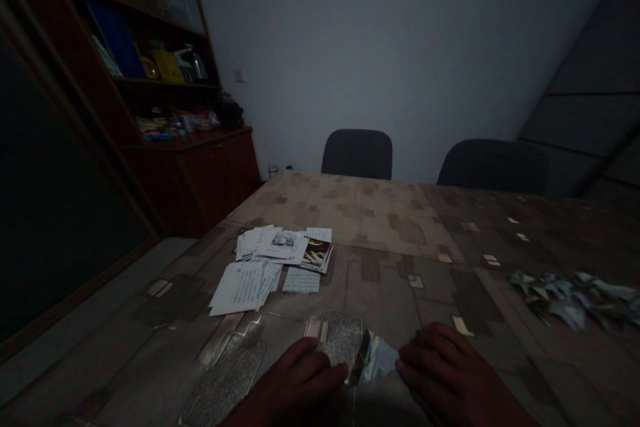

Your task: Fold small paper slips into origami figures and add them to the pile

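Note:
A small folded piece of paper (pixel 379 359), pale with a dark printed edge, is held low over the near side of the table between my two hands. My left hand (pixel 306 377) has its fingers curled, with a fingertip at the paper's left edge. On the other side, my right hand (pixel 445 368) is bent inward with its fingertips at the paper's right point. Both thumbs are mostly hidden, and the dim light blurs the exact grip. Beyond my left hand lies a pile of loose printed paper sheets (pixel 245 285), with a picture card (pixel 316 252) among them.
A heap of folded papers (pixel 575 297) lies at the right of the patterned tablecloth (pixel 370 213). Two dark chairs (pixel 357 153) stand at the far side, by the wall. A wooden shelf cabinet (pixel 215 167) with assorted items is at the left.

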Demonstrator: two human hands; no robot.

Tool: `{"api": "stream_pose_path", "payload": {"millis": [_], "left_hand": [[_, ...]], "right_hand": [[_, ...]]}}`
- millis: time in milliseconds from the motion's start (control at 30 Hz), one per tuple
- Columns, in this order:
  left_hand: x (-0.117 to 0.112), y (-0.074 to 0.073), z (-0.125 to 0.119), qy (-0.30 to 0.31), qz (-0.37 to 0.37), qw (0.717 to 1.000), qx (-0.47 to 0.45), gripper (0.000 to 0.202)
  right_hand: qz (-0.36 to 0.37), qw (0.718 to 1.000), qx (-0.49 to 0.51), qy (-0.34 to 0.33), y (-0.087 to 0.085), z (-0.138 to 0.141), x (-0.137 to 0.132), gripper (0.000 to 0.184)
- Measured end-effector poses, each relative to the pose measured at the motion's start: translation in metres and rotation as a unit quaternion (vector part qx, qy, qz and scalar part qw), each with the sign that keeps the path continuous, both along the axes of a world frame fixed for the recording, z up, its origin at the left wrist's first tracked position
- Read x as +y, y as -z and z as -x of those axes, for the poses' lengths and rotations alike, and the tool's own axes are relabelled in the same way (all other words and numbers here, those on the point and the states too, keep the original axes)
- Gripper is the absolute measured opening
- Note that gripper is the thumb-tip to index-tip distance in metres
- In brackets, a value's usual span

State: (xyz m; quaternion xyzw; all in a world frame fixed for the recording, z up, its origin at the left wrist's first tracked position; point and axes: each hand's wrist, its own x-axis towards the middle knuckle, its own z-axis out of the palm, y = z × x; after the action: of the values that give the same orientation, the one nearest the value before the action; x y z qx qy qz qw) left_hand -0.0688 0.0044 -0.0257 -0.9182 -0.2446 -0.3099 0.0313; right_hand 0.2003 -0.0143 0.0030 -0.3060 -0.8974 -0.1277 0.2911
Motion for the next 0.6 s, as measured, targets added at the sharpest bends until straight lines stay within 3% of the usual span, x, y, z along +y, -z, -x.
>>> {"api": "stream_pose_path", "payload": {"millis": [200, 367, 600], "left_hand": [[0.003, 0.001, 0.001, 0.022, 0.032, 0.999, -0.015, 0.02], [0.006, -0.006, -0.003, 0.028, 0.046, 0.999, -0.008, 0.02], [0.005, -0.002, -0.011, 0.026, 0.063, 0.998, 0.011, 0.015]], "right_hand": [[0.064, 0.996, -0.05, 0.023, -0.003, 0.015, 0.004, 0.034], [0.007, 0.998, -0.059, -0.019, 0.012, 0.024, 0.007, 0.022], [0.013, 0.999, -0.045, -0.001, 0.015, 0.027, 0.008, 0.013]]}}
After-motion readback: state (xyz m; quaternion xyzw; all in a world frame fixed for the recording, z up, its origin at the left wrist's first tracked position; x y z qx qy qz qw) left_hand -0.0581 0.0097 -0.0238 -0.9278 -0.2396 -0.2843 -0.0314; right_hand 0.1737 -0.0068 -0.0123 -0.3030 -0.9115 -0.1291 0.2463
